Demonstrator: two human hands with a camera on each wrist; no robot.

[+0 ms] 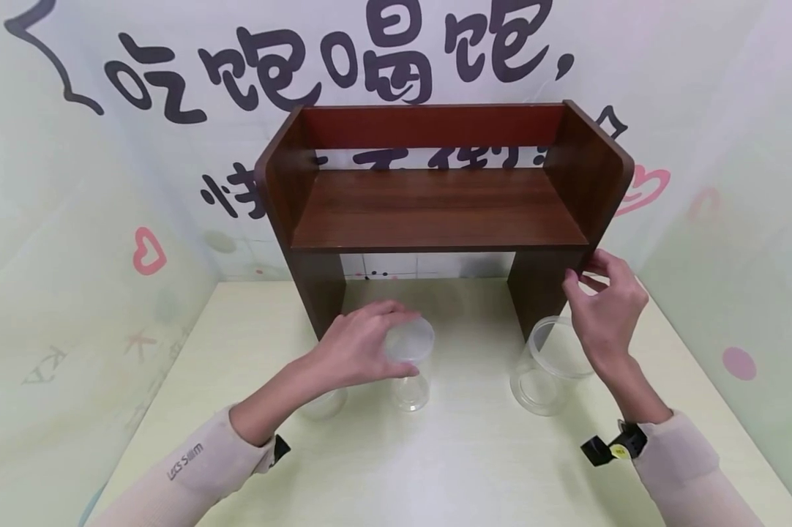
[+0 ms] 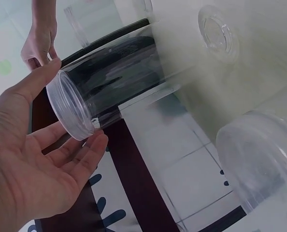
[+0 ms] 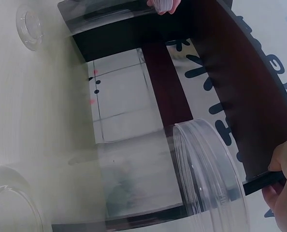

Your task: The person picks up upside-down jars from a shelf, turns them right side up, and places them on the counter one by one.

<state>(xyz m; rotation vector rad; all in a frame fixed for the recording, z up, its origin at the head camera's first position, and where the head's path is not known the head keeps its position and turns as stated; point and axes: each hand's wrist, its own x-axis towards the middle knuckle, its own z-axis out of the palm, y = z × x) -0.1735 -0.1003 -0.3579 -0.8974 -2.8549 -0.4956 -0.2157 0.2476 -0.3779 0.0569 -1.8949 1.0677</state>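
A clear cylindrical jar with a translucent top [image 1: 411, 339] stands upright on the table, partly under the shelf. My left hand [image 1: 363, 344] holds it by the top, with thumb on one side and fingers on the other, as the left wrist view shows at the jar's rim [image 2: 71, 106]. Across from it, my right hand [image 1: 607, 307] pinches the edge of the right side panel of a dark brown wooden shelf [image 1: 438, 208]. Thumb and fingers [image 3: 278, 162] lie on either side of that panel's edge.
Another clear jar [image 1: 544, 366] stands by the shelf's right leg, close below my right hand. A third jar [image 1: 326, 404] is mostly hidden behind my left forearm. The pale table [image 1: 435, 468] meets a printed wall cloth [image 1: 139, 146] at the back and sides.
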